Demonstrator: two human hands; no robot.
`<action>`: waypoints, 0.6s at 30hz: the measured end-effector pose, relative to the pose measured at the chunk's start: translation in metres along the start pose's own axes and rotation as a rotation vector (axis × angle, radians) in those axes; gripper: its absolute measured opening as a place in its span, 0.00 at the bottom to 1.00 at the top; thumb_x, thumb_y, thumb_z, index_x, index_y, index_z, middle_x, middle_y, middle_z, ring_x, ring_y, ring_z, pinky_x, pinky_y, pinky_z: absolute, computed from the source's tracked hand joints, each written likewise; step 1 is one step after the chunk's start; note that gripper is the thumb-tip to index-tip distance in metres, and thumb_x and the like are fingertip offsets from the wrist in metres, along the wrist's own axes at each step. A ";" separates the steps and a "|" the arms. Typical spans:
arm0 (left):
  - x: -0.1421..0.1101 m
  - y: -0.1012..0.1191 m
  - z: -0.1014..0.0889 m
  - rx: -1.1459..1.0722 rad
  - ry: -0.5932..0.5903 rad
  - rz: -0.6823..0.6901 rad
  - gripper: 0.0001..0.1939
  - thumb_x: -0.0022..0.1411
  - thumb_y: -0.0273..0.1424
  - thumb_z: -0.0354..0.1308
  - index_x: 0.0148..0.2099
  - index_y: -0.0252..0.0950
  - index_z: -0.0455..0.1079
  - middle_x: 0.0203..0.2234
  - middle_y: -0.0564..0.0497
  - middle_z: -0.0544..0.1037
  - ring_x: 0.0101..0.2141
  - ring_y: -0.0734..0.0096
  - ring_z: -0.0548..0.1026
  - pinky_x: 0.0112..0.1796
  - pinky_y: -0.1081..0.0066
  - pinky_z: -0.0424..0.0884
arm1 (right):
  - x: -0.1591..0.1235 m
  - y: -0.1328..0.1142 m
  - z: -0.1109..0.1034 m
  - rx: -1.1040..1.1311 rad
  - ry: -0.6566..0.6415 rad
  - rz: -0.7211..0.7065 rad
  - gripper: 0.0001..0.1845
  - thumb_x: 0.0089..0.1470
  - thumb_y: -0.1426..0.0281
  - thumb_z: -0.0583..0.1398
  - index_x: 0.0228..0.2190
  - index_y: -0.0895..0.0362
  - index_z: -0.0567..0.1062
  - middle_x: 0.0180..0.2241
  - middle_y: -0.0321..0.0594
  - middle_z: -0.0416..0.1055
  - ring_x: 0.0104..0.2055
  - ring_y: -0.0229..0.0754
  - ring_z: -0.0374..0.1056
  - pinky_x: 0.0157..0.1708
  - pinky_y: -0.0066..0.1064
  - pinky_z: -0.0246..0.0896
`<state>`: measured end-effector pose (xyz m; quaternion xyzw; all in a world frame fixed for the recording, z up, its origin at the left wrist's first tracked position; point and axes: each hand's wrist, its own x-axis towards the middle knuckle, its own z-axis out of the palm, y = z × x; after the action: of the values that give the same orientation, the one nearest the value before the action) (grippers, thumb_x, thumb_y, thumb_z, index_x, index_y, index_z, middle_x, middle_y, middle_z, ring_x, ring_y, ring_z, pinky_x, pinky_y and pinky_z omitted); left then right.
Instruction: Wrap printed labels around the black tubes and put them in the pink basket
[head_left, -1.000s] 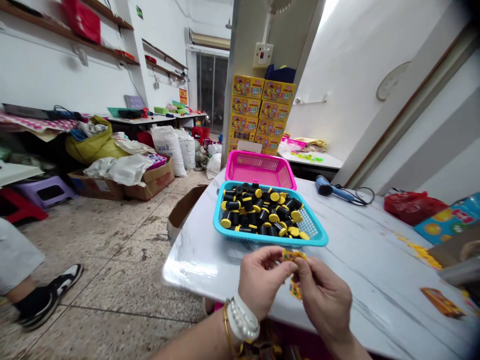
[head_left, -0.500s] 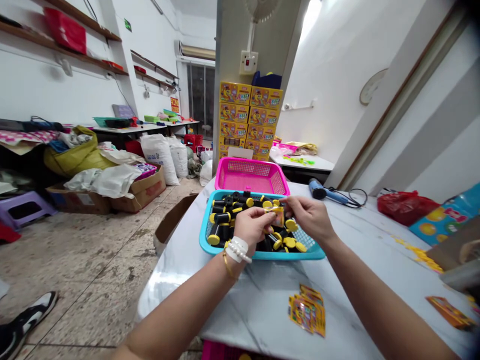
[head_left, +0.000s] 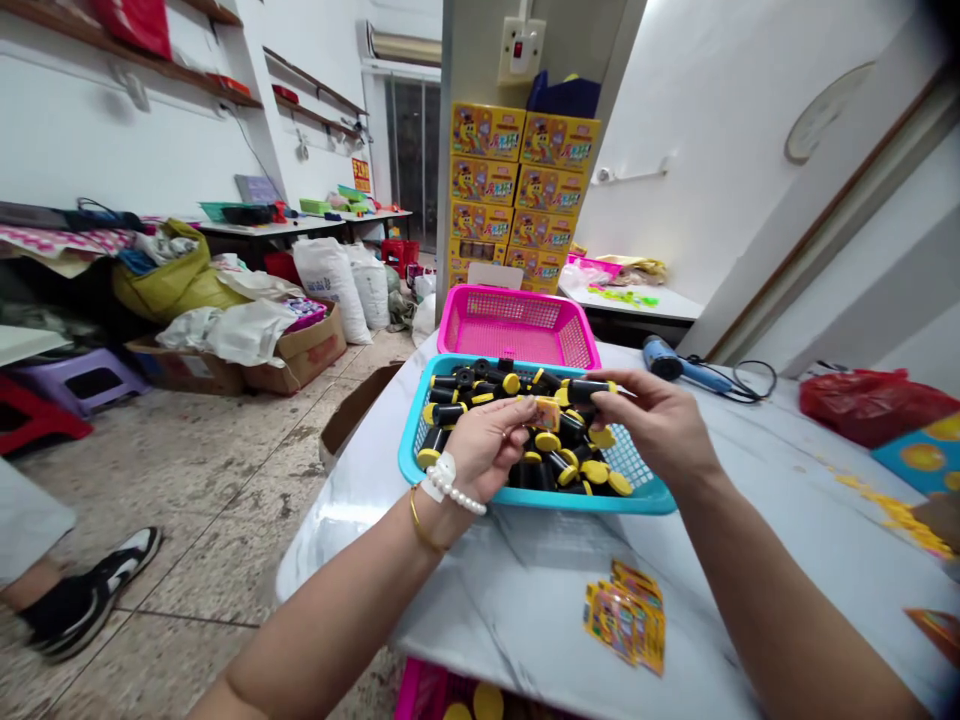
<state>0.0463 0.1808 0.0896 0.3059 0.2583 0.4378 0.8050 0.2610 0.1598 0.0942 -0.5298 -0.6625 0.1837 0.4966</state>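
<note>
Over the blue basket (head_left: 536, 500), my left hand (head_left: 486, 440) pinches a small orange-and-yellow printed wrapper (head_left: 546, 414). My right hand (head_left: 660, 420), level with it, grips a black cylinder with a yellow cap (head_left: 585, 390) between thumb and fingers, lying sideways. The wrapper and the cylinder are close together; whether they touch I cannot tell. Many similar yellow-capped black cylinders (head_left: 448, 415) fill the basket below. On the table in front of the basket, between my forearms, lies a loose fan of yellow printed wrappers (head_left: 628, 618).
Behind the blue basket stands a pink basket (head_left: 517, 300). A blue heat-gun-like tool (head_left: 679, 365) with a cord, a red plastic bag (head_left: 870, 405) and scattered yellow pieces (head_left: 892, 510) lie to the right. Yellow boxes (head_left: 517, 190) are stacked behind. A person's shoe (head_left: 94, 590) shows at left.
Both hands have moved forward from the table edge to above the blue basket. Several wrappers now lie on the table. My right hand has taken hold of a black cylinder.
</note>
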 end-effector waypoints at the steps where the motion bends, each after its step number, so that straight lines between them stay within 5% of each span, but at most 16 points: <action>1: 0.001 0.002 0.000 -0.035 -0.001 -0.020 0.04 0.60 0.22 0.64 0.32 0.26 0.75 0.26 0.49 0.77 0.15 0.92 0.59 0.12 0.88 0.45 | -0.005 -0.004 -0.002 0.182 -0.011 0.052 0.20 0.56 0.60 0.66 0.48 0.56 0.78 0.34 0.41 0.80 0.27 0.40 0.74 0.29 0.33 0.72; 3: 0.002 0.004 0.000 -0.088 -0.002 -0.038 0.05 0.62 0.22 0.62 0.32 0.27 0.73 0.25 0.51 0.76 0.14 0.92 0.59 0.11 0.89 0.45 | -0.010 -0.011 -0.001 0.405 -0.057 0.111 0.19 0.52 0.62 0.69 0.45 0.53 0.81 0.35 0.40 0.81 0.29 0.39 0.75 0.30 0.31 0.73; 6: 0.000 0.003 0.002 -0.107 0.000 -0.042 0.05 0.64 0.22 0.61 0.33 0.27 0.73 0.25 0.52 0.75 0.13 0.93 0.59 0.11 0.90 0.47 | -0.011 -0.019 0.007 0.436 -0.099 0.133 0.16 0.50 0.63 0.70 0.43 0.52 0.83 0.33 0.38 0.80 0.27 0.37 0.74 0.30 0.30 0.73; 12: -0.001 -0.002 0.003 -0.103 -0.011 -0.045 0.07 0.67 0.23 0.58 0.35 0.25 0.74 0.25 0.52 0.74 0.13 0.93 0.60 0.10 0.89 0.48 | -0.015 -0.027 0.018 0.126 0.064 -0.015 0.16 0.51 0.65 0.68 0.43 0.55 0.83 0.38 0.40 0.76 0.32 0.36 0.71 0.32 0.29 0.72; 18: 0.003 -0.006 -0.001 -0.101 -0.005 0.013 0.08 0.65 0.23 0.60 0.32 0.26 0.73 0.24 0.52 0.74 0.14 0.92 0.60 0.10 0.88 0.47 | -0.024 -0.033 0.017 -0.159 0.062 -0.233 0.14 0.56 0.67 0.66 0.45 0.53 0.82 0.44 0.43 0.76 0.31 0.35 0.69 0.28 0.28 0.67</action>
<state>0.0502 0.1814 0.0841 0.2678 0.2318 0.4544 0.8173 0.2283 0.1310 0.1016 -0.4922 -0.7165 0.0552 0.4913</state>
